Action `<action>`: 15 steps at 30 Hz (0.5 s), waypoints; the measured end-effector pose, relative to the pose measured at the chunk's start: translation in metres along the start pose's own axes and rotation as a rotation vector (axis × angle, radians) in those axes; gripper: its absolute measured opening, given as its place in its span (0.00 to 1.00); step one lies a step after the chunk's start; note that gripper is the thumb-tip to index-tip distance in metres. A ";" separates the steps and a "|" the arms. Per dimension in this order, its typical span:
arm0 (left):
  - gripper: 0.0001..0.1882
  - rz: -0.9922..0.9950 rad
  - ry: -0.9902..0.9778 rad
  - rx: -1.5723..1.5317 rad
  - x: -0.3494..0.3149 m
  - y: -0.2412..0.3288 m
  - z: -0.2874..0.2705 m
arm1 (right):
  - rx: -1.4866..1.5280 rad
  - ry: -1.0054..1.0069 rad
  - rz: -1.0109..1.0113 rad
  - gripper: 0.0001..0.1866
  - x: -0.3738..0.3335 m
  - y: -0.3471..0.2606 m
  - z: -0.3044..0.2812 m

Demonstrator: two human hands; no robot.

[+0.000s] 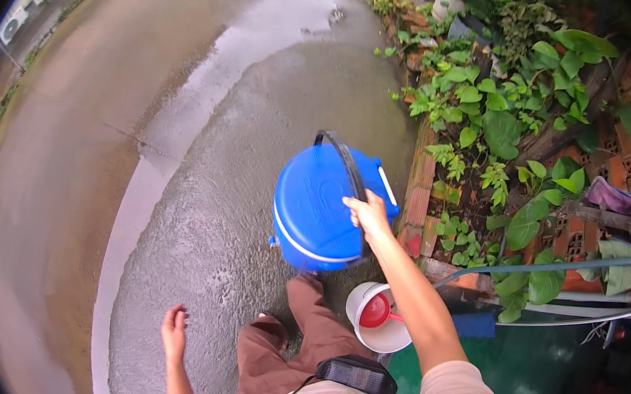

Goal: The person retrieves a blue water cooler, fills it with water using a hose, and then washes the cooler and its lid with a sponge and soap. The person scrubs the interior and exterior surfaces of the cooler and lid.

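Note:
A blue round water cooler jug (311,196) with a lid and a white band hangs or stands in front of my legs; I cannot tell whether its base touches the ground. My right hand (368,215) is closed around its black carrying handle (347,162). A small spigot (273,241) sticks out on the jug's left side. Away to the left, my left hand (174,329) hangs over the concrete with nothing in it, its fingers loosely apart. Below my right forearm, a white bucket (356,303) holds a red dipper (375,311).
Rough wet concrete (191,261) lies under my feet, with a wet driveway (57,206) further left. Along the right runs a brick-edged bed of leafy plants (502,133). A blue hose (549,268) and a green surface (522,368) are at the lower right.

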State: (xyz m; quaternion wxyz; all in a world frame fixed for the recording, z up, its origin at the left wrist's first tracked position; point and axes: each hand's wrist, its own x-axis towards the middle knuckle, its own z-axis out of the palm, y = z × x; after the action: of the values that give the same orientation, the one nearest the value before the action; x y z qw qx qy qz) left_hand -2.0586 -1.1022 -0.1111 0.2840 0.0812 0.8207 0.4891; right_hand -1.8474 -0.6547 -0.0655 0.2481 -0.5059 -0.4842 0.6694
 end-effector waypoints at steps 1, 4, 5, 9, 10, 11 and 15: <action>0.10 0.029 -0.051 0.114 0.005 -0.022 0.012 | -0.027 0.039 0.034 0.09 0.016 0.016 0.007; 0.11 0.133 -0.245 0.558 0.011 -0.015 0.057 | -0.123 0.142 0.126 0.10 0.084 0.053 0.011; 0.12 0.142 -0.291 0.613 0.006 -0.027 0.069 | -0.140 0.166 0.137 0.09 0.098 0.069 0.006; 0.12 -0.047 -0.346 0.586 0.013 -0.039 0.088 | -0.228 0.271 0.185 0.08 0.154 0.107 -0.016; 0.12 -0.084 -0.352 0.603 0.015 -0.036 0.088 | -0.229 0.283 0.175 0.09 0.166 0.125 -0.022; 0.12 -0.107 -0.373 0.615 0.026 -0.033 0.093 | -0.262 0.307 0.156 0.09 0.181 0.138 -0.034; 0.11 -0.122 -0.388 0.588 0.065 -0.030 0.087 | -0.236 0.333 0.210 0.09 0.199 0.128 -0.052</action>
State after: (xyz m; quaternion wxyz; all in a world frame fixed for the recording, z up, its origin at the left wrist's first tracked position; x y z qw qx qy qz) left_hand -2.0606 -1.0249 -0.1930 0.4278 0.2020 0.8604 0.1897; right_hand -1.8525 -0.5231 -0.2686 0.1926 -0.6825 -0.4561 0.5377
